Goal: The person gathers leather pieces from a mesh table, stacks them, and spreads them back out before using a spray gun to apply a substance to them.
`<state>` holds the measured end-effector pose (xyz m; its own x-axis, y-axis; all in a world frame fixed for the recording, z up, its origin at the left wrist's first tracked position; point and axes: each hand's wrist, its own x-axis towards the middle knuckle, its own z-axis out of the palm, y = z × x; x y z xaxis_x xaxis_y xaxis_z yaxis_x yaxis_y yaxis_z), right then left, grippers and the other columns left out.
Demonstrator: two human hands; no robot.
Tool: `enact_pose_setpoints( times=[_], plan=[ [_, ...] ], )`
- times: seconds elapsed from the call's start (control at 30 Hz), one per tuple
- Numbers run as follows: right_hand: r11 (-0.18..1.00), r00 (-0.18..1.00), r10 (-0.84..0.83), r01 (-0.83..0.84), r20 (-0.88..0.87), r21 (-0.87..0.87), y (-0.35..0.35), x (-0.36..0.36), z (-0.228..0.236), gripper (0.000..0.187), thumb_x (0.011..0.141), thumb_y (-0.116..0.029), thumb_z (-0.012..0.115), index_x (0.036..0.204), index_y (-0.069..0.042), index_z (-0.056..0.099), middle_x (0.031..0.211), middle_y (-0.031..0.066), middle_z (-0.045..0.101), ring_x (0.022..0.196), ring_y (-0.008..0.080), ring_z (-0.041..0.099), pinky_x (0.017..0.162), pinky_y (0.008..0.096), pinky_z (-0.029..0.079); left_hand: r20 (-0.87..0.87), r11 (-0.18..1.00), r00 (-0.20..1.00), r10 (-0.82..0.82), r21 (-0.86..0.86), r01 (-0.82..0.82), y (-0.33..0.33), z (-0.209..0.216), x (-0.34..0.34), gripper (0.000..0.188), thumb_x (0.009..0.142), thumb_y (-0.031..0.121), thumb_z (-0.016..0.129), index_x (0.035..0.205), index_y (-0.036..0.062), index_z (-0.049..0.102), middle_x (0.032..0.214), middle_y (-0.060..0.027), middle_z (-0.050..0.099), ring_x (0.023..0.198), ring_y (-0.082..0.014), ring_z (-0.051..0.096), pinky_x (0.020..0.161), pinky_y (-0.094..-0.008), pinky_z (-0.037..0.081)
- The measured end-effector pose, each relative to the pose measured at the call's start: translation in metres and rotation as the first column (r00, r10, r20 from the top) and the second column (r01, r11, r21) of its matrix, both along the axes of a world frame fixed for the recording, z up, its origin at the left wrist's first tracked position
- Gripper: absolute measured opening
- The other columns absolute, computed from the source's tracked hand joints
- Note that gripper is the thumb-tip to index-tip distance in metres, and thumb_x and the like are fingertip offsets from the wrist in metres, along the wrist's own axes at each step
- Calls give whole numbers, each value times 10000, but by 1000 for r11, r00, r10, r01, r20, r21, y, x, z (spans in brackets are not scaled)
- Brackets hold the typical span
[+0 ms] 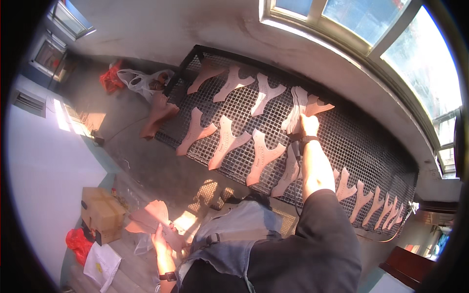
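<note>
My right hand (309, 125) reaches out over a black mesh rack (337, 139), closed on the lower end of a Y-shaped, leather-like piece (318, 105) in the far row. Right beside it lie several overlapping pale pieces (295, 108). Low at the left, my left hand (161, 241) grips a bundle of pinkish-brown leather-like pieces (152, 218) close to my body. How many it holds I cannot tell. More Y-shaped pieces, such as this pale one (227, 141), are spread in two rows on the mesh. My right forearm partly covers the near row.
A brown piece (160, 115) hangs over the rack's left end. White and red plastic bags (141, 82) lie on the floor beyond it. Near my left side are a cardboard box (103, 214) and a red bag (79, 245). A wall with windows (361, 24) runs behind the rack.
</note>
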<state>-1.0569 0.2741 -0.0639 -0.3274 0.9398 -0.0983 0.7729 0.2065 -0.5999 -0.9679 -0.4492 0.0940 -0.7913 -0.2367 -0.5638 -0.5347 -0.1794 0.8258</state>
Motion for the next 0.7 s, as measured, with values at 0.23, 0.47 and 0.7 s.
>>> enact_pose_setpoints(
  times=[0.23, 0.47, 0.7],
  plan=[
    [946, 798, -322, 294, -510, -137, 33, 78, 34, 609, 841, -421, 827, 727, 143, 626, 718, 189, 678, 657, 228, 586, 673, 430, 504, 32, 999, 999, -23, 43, 22, 53, -1, 18, 407, 1004, 177, 594, 1339, -39, 512, 1127, -207, 657, 947, -290, 687, 805, -425, 592],
    [988, 988, -152, 152, 9, 6, 80, 146, -7, 629, 818, -476, 767, 1008, 117, 679, 1065, 347, 691, 1057, 476, 672, 953, 489, 528, 52, 995, 993, -102, 30, 100, 69, -40, 30, 456, 975, 154, 646, 1385, -13, 536, 1286, -119, 622, 1129, -241, 631, 972, -399, 532],
    [944, 863, -322, 326, -390, -59, 102, 206, 10, 624, 846, -433, 806, 796, 170, 654, 755, 282, 686, 673, 274, 623, 714, 458, 514, 35, 990, 989, -142, -23, 142, 108, -17, 41, 455, 968, 178, 661, 1368, -14, 561, 1277, -115, 630, 1133, -235, 632, 967, -387, 529]
  ],
)
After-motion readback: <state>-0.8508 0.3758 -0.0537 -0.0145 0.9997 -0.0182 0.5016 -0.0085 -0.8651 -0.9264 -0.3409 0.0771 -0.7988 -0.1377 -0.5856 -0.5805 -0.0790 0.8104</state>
